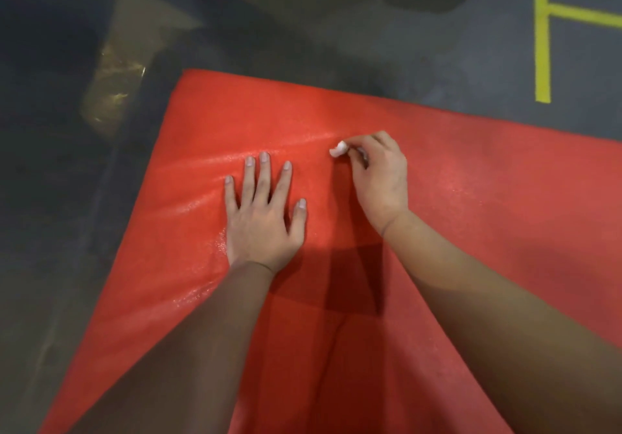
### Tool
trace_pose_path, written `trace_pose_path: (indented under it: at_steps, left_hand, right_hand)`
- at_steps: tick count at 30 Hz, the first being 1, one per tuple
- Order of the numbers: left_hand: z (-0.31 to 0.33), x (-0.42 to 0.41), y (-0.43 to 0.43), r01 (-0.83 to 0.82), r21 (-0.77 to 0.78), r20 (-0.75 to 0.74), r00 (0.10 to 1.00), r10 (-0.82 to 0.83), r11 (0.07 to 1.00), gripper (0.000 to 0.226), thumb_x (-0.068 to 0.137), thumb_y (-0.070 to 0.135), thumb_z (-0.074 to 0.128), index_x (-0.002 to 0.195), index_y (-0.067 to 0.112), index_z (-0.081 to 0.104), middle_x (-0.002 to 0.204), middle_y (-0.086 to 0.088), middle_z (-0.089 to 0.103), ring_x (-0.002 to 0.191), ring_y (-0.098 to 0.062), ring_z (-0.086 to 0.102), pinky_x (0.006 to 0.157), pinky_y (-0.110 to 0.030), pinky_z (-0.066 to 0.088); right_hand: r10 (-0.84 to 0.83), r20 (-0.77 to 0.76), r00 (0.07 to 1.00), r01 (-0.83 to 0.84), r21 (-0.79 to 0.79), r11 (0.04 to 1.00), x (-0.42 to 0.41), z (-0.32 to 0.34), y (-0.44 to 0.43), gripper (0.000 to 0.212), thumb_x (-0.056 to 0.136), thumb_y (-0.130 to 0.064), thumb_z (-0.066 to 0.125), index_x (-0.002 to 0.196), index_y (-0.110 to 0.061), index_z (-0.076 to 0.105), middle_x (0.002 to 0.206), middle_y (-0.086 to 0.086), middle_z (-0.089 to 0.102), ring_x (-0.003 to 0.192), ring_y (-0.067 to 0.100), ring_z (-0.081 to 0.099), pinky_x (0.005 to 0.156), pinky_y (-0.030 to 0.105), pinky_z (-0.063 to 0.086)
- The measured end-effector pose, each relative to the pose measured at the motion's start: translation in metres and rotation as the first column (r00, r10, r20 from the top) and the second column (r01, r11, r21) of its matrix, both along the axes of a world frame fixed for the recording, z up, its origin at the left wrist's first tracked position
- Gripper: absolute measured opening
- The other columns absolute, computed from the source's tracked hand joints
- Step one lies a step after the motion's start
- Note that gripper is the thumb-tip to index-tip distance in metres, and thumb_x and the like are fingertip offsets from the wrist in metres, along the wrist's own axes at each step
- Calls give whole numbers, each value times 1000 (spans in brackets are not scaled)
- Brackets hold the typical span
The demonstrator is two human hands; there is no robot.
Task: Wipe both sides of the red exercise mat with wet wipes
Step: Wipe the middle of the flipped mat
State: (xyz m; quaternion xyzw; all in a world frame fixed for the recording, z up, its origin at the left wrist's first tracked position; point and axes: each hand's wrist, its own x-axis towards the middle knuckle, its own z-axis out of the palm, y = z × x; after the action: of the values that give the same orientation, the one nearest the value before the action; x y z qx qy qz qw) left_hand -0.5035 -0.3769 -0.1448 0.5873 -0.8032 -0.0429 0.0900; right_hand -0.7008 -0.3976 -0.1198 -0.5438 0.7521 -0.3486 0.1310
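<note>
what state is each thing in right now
red foam exercise mat: spread flat on floor, wet streaks near the hands
left hand: flat, fingers spread, pressing the mat
right hand: fingers curled, pinching small white wet wipe
wipe: wadded up

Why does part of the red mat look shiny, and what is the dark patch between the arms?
Head view: light glints off wet-looking streaks on the red foam exercise mat around the left hand; the dark patch is the arms' shadow, below the right hand pinching a small white wipe; the upper-left grey floor looks dim, blurred.
</note>
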Motion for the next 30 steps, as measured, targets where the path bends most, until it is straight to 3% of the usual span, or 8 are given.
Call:
trace_pose_path:
  at_steps: [3,5,9,14,19,21,26,30]
  left_hand:
    - [1,-1,0,1,8,-7,1000,-1,1000,67,97,51,40,159,24,37,169,-10,22,158,-29,12,124,-59,11]
    - [0,-1,-1,2,-3,-13,1000,-2,1000,68,97,52,40,158,23,38,169,-10,23,158,-29,13,124,-59,11]
    - [-1,0,1,6,4,-8,1000,-6,1000,67,98,53,39,159,24,36,169,-9,22,158,-28,11,125,-58,10]
    - [1,0,0,2,34,1,1000,-2,999,68,99,55,36,160,26,33,170,-8,19,159,-26,7,125,-58,8]
    - [-1,0,0,0,14,-4,1000,0,1000,67,99,54,37,160,25,34,170,-8,20,158,-27,9,125,-58,8]
    - [-1,0,0,8,12,-1,1000,-8,1000,67,99,54,36,160,25,34,170,-8,20,158,-27,9,125,-58,8]
    - [2,-2,0,-18,47,21,1000,17,999,68,99,54,35,160,26,31,171,-6,17,159,-25,6,125,-57,8]
    - [5,-3,-1,-15,84,9,1000,14,996,69,98,55,35,160,27,31,171,-5,15,159,-24,5,125,-57,7]
  right_hand:
    - [130,11,991,-130,19,991,9,5,19,16,88,-8,71,97,-19,79,90,-9,62,83,19,65,84,36,54]
    - [210,-74,975,-210,13,978,0,8,7,16,88,-10,69,93,-22,79,87,-5,64,81,20,64,80,36,52]
    - [-13,-226,974,37,102,994,-49,-1,-76,26,82,-19,54,89,-25,78,96,4,70,92,29,65,83,42,50]
    - [-40,-290,956,116,248,962,-83,13,-85,24,90,-19,58,104,-12,77,107,19,70,102,38,63,84,39,41]
    - [184,-131,974,-161,169,972,-62,19,-5,12,89,-19,70,97,-15,78,91,10,69,86,25,62,74,26,36]
    - [266,-159,951,-236,186,954,-67,13,-9,14,87,-14,69,97,-18,79,90,7,67,85,25,60,75,22,32]
    - [51,-154,987,-29,141,990,-82,12,-49,19,84,-9,65,94,-17,80,92,13,65,86,29,63,75,22,35]
    - [176,-126,976,-160,130,979,-47,12,15,8,85,-12,73,92,-11,78,83,13,65,79,32,62,69,20,29]
